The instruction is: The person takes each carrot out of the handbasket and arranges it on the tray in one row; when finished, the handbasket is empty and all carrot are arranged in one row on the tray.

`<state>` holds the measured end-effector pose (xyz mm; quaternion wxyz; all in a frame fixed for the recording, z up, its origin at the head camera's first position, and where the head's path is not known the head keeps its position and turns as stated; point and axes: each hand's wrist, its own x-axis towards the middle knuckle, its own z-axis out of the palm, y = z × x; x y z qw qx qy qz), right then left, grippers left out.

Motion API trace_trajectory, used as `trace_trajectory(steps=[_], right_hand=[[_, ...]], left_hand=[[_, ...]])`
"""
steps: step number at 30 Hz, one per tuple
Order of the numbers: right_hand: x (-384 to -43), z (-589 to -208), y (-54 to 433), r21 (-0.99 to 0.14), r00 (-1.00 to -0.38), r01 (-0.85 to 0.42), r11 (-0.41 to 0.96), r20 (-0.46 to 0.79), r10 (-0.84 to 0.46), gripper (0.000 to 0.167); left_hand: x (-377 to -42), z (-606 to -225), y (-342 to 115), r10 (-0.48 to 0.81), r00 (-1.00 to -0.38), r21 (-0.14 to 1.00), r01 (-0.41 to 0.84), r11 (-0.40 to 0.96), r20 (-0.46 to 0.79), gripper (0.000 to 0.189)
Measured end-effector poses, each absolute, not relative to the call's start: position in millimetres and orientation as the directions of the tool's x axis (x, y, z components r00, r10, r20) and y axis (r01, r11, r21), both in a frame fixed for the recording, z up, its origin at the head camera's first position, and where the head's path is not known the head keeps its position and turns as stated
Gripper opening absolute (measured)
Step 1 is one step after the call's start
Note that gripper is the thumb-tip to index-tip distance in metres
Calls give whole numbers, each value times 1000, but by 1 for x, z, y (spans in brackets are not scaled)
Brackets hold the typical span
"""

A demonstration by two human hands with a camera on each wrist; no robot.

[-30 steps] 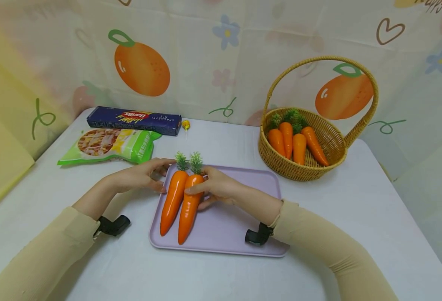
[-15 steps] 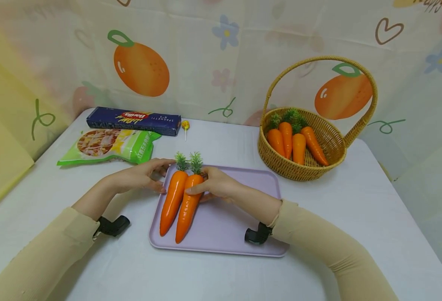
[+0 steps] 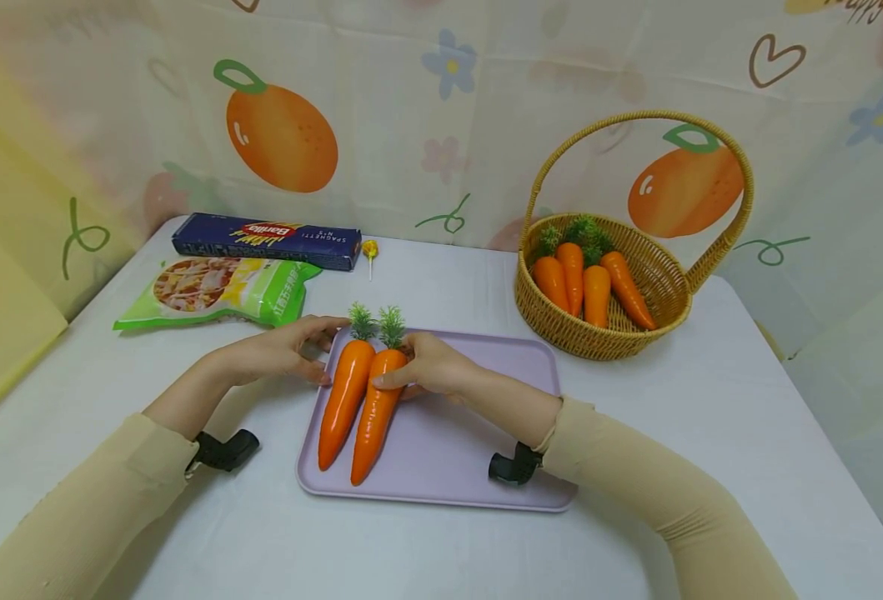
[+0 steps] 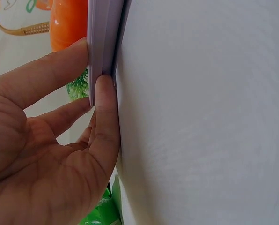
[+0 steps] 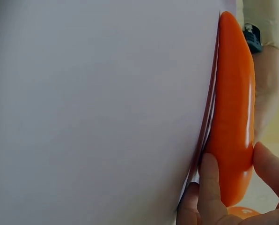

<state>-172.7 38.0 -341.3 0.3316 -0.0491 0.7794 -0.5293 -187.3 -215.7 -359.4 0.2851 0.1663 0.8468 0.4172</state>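
Your cream sleeves (image 3: 88, 517) enter from the lower left and lower right of the frame, a black wrist mount (image 3: 225, 450) on your left arm and a black mount (image 3: 514, 468) on your right, both above the white bench (image 3: 396, 550). At the centre of the frame, a lilac tray (image 3: 464, 462) lies flat, with two glossy orange carrots side by side in its left part, tapered tips toward the bottom of the frame and feathery green tops reaching past the tray's far edge. Your right grip (image 3: 437, 367) is closed about the upper end of the right-hand carrot (image 3: 375, 425), thumb on one side and fingers on the other. The left-hand carrot (image 3: 343, 408) lies just beside it. Your left grip (image 3: 279, 350) holds the tray's rim near its far left corner; the left wrist view shows a finger against the outer wall.

Beyond you, at the left of the frame, lies a green food bag (image 3: 283, 292), and behind it a dark blue Barilla spaghetti box (image 3: 268, 243) with a yellow lollipop (image 3: 369, 250) near its right end. At the right of the frame, a tall-handled wicker basket (image 3: 606, 346) holds more carrots (image 3: 597, 298). A cloth backdrop (image 3: 381, 125) printed with oranges and flowers fills the top.
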Motion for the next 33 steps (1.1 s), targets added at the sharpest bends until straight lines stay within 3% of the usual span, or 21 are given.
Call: trace_trajectory(steps=[5,33], right_hand=[[-172,-340,37,-857,-778,295,422,-472,-414,75],[-174,-321,54,-868,-768,312,385,-470,-436,63]], left_hand=[[-187,-360,-216,521,-781,804,41,594,-345,87],[-188,-361,-216,524,-776,807,32,589,-351,85]])
